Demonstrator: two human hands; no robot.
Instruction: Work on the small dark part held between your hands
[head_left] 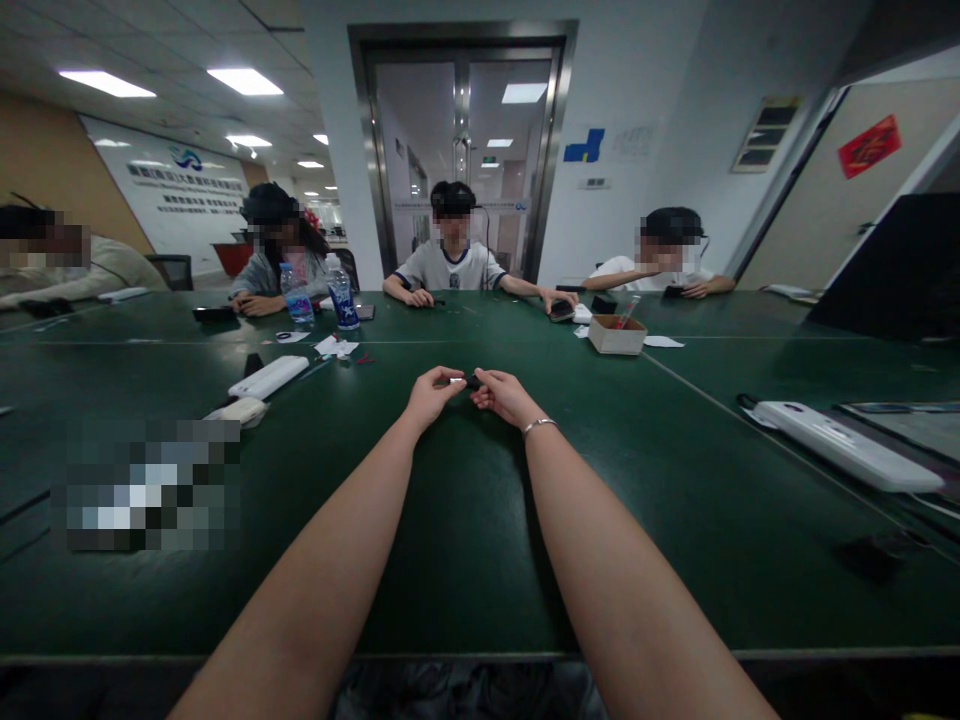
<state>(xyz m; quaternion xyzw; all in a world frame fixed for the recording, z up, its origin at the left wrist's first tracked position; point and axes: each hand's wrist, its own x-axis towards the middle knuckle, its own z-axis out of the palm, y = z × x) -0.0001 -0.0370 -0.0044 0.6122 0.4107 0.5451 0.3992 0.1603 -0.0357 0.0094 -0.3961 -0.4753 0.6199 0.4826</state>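
Both my arms reach forward over the green table. Between my fingertips is a small black piece with a silver end, too small to name surely. My left hand pinches its silver end between thumb and fingers. At the black end, my right hand grips it with the thumb on top and the other fingers curled beneath. A silver bracelet circles my right wrist. The piece is held just over the tabletop, and my fingers partly cover it.
White power banks lie to the left, near paper scraps and two bottles. A cardboard box stands ahead right. A long white device lies at right. Several people sit across the table.
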